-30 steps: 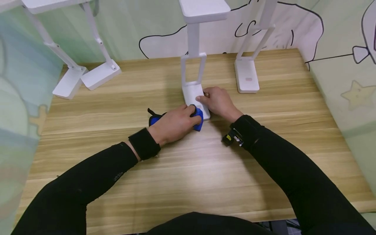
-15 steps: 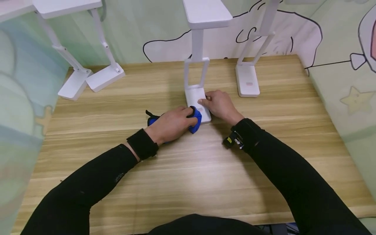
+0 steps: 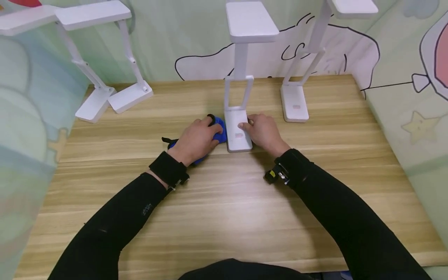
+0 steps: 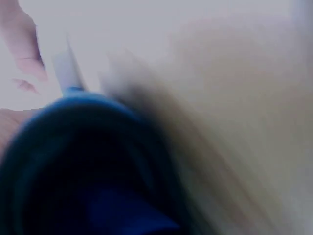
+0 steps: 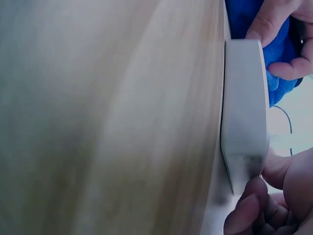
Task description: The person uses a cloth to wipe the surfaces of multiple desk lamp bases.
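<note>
A white desk lamp stands on the wooden table, its flat base (image 3: 239, 136) between my two hands. My left hand (image 3: 194, 142) grips a blue cloth (image 3: 219, 131) with black edging, its front end right at the base's left side. In the right wrist view the cloth (image 5: 281, 41) shows behind the base's side wall (image 5: 244, 93). My right hand (image 3: 264, 133) holds the base's right edge, thumb on top and fingers down at the side. Close to the left wrist camera, a blurred dark blue opening (image 4: 93, 161) fills the lower left.
Another white lamp (image 3: 294, 103) stands at the back right. Two more lamps, one with its base (image 3: 131, 97) touching or overlapping the other base (image 3: 95, 104), stand at the back left. Printed wall panels (image 3: 402, 97) border the table's back and sides.
My left hand has drawn the cloth leftward off the front of the lamp base to its left side. My right hand keeps its hold. The head view has tilted up slightly.
</note>
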`<state>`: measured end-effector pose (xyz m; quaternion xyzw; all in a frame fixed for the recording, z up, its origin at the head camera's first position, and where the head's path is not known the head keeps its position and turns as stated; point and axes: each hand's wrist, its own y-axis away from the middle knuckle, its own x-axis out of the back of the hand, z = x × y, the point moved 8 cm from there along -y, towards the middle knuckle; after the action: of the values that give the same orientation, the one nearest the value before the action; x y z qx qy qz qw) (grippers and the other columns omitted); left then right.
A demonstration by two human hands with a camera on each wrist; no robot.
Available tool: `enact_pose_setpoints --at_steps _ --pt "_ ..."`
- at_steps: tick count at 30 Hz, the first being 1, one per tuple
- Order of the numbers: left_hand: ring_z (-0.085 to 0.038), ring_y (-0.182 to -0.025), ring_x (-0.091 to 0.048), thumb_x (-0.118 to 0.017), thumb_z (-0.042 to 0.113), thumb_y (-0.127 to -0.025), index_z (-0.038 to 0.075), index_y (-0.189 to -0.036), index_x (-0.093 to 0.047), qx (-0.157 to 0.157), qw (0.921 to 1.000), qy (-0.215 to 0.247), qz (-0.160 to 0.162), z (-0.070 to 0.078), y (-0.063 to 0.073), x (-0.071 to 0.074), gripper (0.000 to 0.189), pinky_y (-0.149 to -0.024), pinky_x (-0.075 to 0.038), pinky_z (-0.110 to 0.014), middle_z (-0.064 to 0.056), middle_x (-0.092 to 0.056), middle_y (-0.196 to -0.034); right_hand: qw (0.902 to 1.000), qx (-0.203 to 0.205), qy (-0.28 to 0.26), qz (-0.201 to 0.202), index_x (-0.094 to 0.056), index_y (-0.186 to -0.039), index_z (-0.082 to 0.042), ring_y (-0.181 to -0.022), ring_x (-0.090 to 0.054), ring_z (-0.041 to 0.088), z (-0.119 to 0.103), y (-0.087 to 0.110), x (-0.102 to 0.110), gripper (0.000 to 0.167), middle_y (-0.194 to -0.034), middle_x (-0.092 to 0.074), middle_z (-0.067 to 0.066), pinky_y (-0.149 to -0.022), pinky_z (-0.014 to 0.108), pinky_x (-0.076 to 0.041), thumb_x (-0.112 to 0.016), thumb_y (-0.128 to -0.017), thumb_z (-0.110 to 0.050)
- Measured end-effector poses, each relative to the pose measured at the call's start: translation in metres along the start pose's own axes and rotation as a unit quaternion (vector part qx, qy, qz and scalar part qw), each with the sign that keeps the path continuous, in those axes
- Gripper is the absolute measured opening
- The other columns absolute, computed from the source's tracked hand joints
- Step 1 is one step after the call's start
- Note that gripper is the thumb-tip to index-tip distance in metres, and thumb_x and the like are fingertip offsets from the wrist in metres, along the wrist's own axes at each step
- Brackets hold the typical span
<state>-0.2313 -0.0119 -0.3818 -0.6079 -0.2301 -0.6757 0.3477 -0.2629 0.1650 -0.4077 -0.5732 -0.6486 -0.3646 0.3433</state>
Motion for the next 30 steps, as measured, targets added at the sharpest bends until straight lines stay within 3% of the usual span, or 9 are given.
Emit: enact_pose_setpoints --at_steps 4,8,12,16,22,30 --pt "-0.032 -0.104 -0.063 -0.065 0.019 -0.093 0.012 -0.127 -0.066 0.039 0.9988 0.022 -0.018 0.002 0.015 0.005 0.035 -0.094 -0.053 -0.044 -0.016 -0.064 -0.121 0.999 0.014 0.03 0.031 -0.06 -0.133 -0.001 -0.109 -0.067 0.035 0.0 0.009 0.005 0.049 -0.122 -0.069 0.021 -0.092 0.049 -0.053 -0.055 -0.101 -0.038" --pt "-0.032 -0.111 -0.061 -0.062 0.014 -0.091 0.01 -0.127 -0.065 0.072 0.9952 0.042 -0.05 0.002 0.034 0.008 0.037 -0.1 -0.05 -0.045 -0.017 -0.063 -0.124 0.9935 0.069 0.071 0.055 -0.056 -0.139 -0.002 -0.099 -0.066 0.032 -0.009 0.028 0.007 0.051 -0.115 -0.069 0.02 -0.084 0.045 -0.054 -0.055 -0.101 -0.036" --pt "-0.031 -0.119 -0.056 -0.064 0.016 -0.091 0.01 -0.128 -0.065 0.088 0.992 0.061 -0.068 0.002 0.043 0.007 0.038 -0.105 -0.046 -0.046 -0.016 -0.062 -0.127 0.9789 0.157 0.118 0.057 -0.057 -0.138 -0.004 -0.103 -0.062 0.033 -0.029 0.052 0.001 0.052 -0.116 -0.066 0.019 -0.091 0.045 -0.051 -0.059 -0.099 -0.038" --pt "-0.033 -0.117 -0.057 -0.067 0.019 -0.09 0.011 -0.126 -0.066 0.093 0.9914 0.065 -0.065 0.002 0.044 0.005 0.036 -0.104 -0.047 -0.046 -0.016 -0.062 -0.126 0.9656 0.204 0.154 0.045 -0.056 -0.139 -0.005 -0.119 -0.057 0.039 -0.043 0.068 -0.009 0.06 -0.129 -0.062 0.02 -0.106 0.048 -0.045 -0.063 -0.095 -0.045" --pt "-0.035 -0.11 -0.058 -0.069 0.021 -0.091 0.012 -0.122 -0.067 0.098 0.9917 0.069 -0.045 0.0 0.044 0.006 0.033 -0.101 -0.048 -0.046 -0.016 -0.062 -0.124 0.9527 0.235 0.185 0.055 -0.058 -0.135 -0.003 -0.124 -0.057 0.035 -0.048 0.07 -0.012 0.067 -0.132 -0.061 0.02 -0.11 0.047 -0.043 -0.069 -0.089 -0.051" --pt "-0.036 -0.106 -0.059 -0.07 0.022 -0.091 0.014 -0.118 -0.069 0.103 0.9916 0.072 -0.028 0.0 0.043 0.007 0.028 -0.095 -0.052 -0.046 -0.015 -0.062 -0.122 0.9539 0.228 0.188 0.049 -0.062 -0.126 0.003 -0.121 -0.059 0.034 -0.046 0.063 -0.009 0.064 -0.129 -0.064 0.021 -0.111 0.045 -0.042 -0.069 -0.09 -0.05"
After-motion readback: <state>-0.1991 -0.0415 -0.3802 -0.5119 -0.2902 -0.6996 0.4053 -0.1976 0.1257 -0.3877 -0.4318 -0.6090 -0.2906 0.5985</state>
